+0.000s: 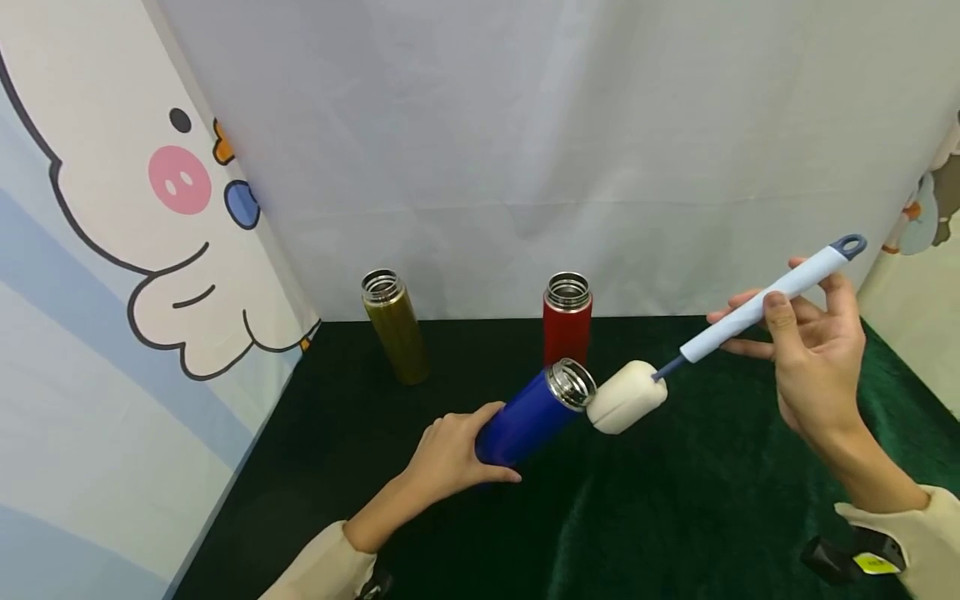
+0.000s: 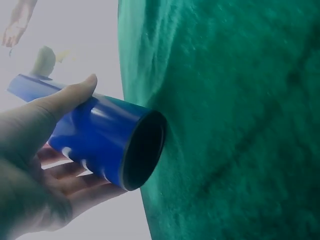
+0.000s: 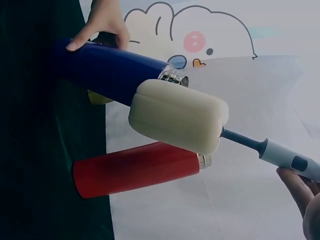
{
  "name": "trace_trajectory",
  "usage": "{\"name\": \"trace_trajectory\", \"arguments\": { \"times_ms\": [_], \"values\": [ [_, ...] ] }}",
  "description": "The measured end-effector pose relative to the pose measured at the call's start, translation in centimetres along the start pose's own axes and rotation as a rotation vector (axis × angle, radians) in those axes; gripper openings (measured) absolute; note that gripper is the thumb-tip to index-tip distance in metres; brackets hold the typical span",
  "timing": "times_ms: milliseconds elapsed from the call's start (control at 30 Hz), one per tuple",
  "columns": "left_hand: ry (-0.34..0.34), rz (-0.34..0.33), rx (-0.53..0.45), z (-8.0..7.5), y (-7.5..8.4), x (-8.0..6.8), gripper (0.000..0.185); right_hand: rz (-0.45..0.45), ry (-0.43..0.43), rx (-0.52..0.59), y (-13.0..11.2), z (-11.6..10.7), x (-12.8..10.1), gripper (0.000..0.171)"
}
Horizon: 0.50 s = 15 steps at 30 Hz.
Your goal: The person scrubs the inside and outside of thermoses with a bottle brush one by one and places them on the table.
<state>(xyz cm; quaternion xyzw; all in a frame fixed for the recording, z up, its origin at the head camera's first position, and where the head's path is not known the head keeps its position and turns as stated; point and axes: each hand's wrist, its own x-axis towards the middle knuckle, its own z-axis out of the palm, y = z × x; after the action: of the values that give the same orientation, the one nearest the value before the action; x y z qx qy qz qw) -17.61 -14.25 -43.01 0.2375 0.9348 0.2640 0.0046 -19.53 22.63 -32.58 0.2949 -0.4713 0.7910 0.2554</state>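
At ten o'clock on the green cloth point(image 1: 675, 517) an olive flask point(image 1: 396, 327) stood upright, open-mouthed, well apart from my hands. My left hand point(image 1: 450, 454) gripped the blue flask point(image 1: 532, 412) round its lower body, thumb over the top and fingers curled beneath, base near the cloth and steel mouth tilted up toward two o'clock. I judged the smooth metal shell stiff and a bit slippery, so a full wrap low on the body suited it better than a pinch. At twelve o'clock, just behind it, a red flask point(image 1: 567, 321) stood open. The brush point(image 1: 750, 312) had its soft, light sponge head point(image 1: 626, 397) just beside the blue mouth, not yet inside. My right hand point(image 1: 813, 350) pinched the pale handle between thumb and fingertips, the other fingers spread loosely; I judged that grip fine for something so light.
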Motion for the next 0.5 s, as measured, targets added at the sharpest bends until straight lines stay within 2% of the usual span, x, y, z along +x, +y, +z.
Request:
{"name": "trace_trajectory", "arguments": {
  "times_ms": [133,233,333,400,500],
  "values": [
    [-0.021,-0.024,-0.084,0.09,0.18,-0.06,0.087,0.034,0.034,0.010,0.11,-0.07,-0.10,0.034],
    [-0.032,-0.041,-0.162,0.05,0.24,-0.20,0.086,0.069,0.064,-0.025,0.36,0.16,-0.04,0.031],
    [-0.056,-0.040,-0.247,0.10,0.29,-0.12,0.083,0.091,0.081,0.005,0.56,0.35,0.09,0.029],
    [-0.095,-0.034,-0.338,0.29,0.33,0.04,0.081,0.099,0.097,0.041,0.59,0.41,0.13,0.029],
    [-0.166,-0.016,-0.528,0.97,0.31,0.39,0.084,0.138,0.127,0.073,0.71,0.46,-0.01,0.028]
  ]
}}
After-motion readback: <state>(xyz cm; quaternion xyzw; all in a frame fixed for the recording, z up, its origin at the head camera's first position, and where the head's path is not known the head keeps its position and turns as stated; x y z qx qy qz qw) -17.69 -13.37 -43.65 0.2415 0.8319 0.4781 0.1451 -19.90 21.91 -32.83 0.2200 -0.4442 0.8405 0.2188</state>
